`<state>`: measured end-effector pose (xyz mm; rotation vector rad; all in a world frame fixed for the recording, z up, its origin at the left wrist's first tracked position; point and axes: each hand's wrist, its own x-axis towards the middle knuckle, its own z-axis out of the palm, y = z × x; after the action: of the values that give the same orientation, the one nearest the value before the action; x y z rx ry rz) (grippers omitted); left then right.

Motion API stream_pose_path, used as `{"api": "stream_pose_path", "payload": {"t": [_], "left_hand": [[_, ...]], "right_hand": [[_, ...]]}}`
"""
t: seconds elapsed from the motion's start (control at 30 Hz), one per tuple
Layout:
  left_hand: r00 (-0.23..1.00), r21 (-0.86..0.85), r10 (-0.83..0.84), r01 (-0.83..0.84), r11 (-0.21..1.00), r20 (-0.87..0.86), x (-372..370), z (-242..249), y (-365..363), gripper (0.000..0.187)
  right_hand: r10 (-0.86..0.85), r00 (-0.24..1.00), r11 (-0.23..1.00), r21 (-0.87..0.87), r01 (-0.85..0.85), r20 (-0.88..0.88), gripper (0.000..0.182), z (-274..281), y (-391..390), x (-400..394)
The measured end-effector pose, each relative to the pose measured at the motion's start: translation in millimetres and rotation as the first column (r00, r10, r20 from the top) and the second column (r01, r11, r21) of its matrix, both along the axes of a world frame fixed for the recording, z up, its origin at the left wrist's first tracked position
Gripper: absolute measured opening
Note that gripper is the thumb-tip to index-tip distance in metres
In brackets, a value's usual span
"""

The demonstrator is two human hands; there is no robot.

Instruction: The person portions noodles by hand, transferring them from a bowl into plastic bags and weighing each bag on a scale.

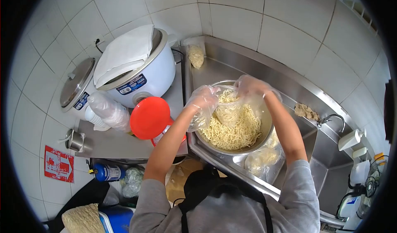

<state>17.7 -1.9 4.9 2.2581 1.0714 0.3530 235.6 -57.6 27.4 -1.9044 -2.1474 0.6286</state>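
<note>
A large metal bowl [268, 127] of pale yellow noodles [233, 133] stands at the sink's left side. Above the noodles hangs a clear plastic bag [228, 112] with some noodles in it. My left hand [203, 97], in a clear plastic glove, grips the bag's left side. On the other side my right hand [250, 86], gloved as well, is closed on the bag's upper edge; its fingertips are partly hidden by plastic. Bagged noodles [260, 160] lie beside the bowl, toward my body.
A red round lid or plate [149, 118] and stacked cups in plastic [108, 111] sit on the left counter. Behind them are a large rice cooker [159, 74] and a smaller cooker [76, 84]. Another noodle bag [195, 56] rests at the back corner. The faucet [333, 121] is at right.
</note>
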Motion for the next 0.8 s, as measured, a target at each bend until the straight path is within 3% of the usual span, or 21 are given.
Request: {"api": "stream_pose_path", "payload": {"t": [0.03, 0.07, 0.1, 0.13, 0.2, 0.23, 0.27, 0.3, 0.37, 0.4, 0.53, 0.6, 0.63, 0.7, 0.73, 0.8], "left_hand": [[0.996, -0.010, -0.057, 0.058, 0.998, 0.062, 0, -15, 6, 0.050], [0.975, -0.011, -0.160, 0.163, 0.986, 0.157, 0, -26, 16, 0.062], [0.975, -0.010, -0.160, 0.163, 0.987, 0.155, 2, -21, 12, 0.062], [0.988, -0.020, -0.127, 0.129, 0.991, 0.091, 5, -16, 7, 0.064], [0.995, -0.028, -0.097, 0.097, 0.995, 0.025, 9, -2, -5, 0.067], [0.996, -0.029, -0.089, 0.089, 0.996, 0.008, 10, 4, -10, 0.067], [0.997, -0.033, -0.081, 0.080, 0.996, -0.010, 10, 7, -13, 0.068], [0.997, -0.035, -0.078, 0.077, 0.996, -0.013, 12, 6, -17, 0.068], [0.985, -0.260, 0.023, 0.022, 0.965, 0.169, 10, 2, -18, 0.068], [0.984, -0.259, 0.038, 0.008, 0.966, 0.172, 10, -2, -17, 0.068], [0.973, -0.233, 0.133, -0.087, 0.969, 0.190, 7, -6, -22, 0.068], [0.973, -0.118, 0.126, -0.104, 0.988, 0.195, 9, 0, -32, 0.065], [0.972, -0.116, 0.132, -0.111, 0.987, 0.195, 7, -1, -32, 0.065], [0.964, -0.254, 0.109, -0.045, 0.966, 0.243, 8, -12, -25, 0.064], [0.965, -0.255, 0.105, -0.042, 0.966, 0.240, 8, -18, -23, 0.064], [0.988, 0.017, -0.091, 0.090, 0.996, 0.126, 11, -33, -13, 0.063]], "right_hand": [[0.008, 1.000, 1.000, 0.000, -0.008, -0.004, 0.027, 7, 3, 2], [0.122, 0.959, 0.985, 0.086, -0.148, 0.255, 0.024, 15, 11, 9], [0.195, 0.841, 0.945, 0.132, -0.298, 0.505, 0.021, 27, 9, 10], [0.193, 0.843, 0.946, 0.133, -0.296, 0.503, 0.021, 35, 1, 11], [0.178, 0.965, 0.807, 0.532, -0.255, 0.192, 0.017, 75, -25, -9], [0.176, 0.966, 0.808, 0.533, -0.252, 0.189, 0.017, 85, -27, -19], [0.096, 0.988, 0.898, 0.440, -0.032, -0.123, 0.017, 94, -27, -30], [-0.026, 0.912, 0.950, 0.274, 0.150, -0.410, 0.018, 98, -30, -31], [0.064, 0.863, 0.963, 0.257, 0.078, -0.501, 0.025, 94, -26, -28], [0.146, 0.797, 0.968, 0.249, 0.006, -0.586, 0.032, 91, -23, -27], [0.139, 0.740, 0.964, 0.261, 0.051, -0.658, 0.032, 64, -30, -15], [0.017, 0.859, 0.898, 0.385, 0.212, -0.512, 0.028, 46, -46, -17], [0.024, 0.858, 0.899, 0.387, 0.206, -0.512, 0.028, 31, -42, -9], [-0.058, 0.912, 0.983, 0.134, 0.122, -0.407, 0.026, -7, -29, 6], [-0.062, 0.910, 0.983, 0.132, 0.127, -0.409, 0.026, -18, -24, 6], [-0.159, 0.895, 0.954, 0.168, 0.247, -0.417, 0.026, -25, -21, 8]]}}
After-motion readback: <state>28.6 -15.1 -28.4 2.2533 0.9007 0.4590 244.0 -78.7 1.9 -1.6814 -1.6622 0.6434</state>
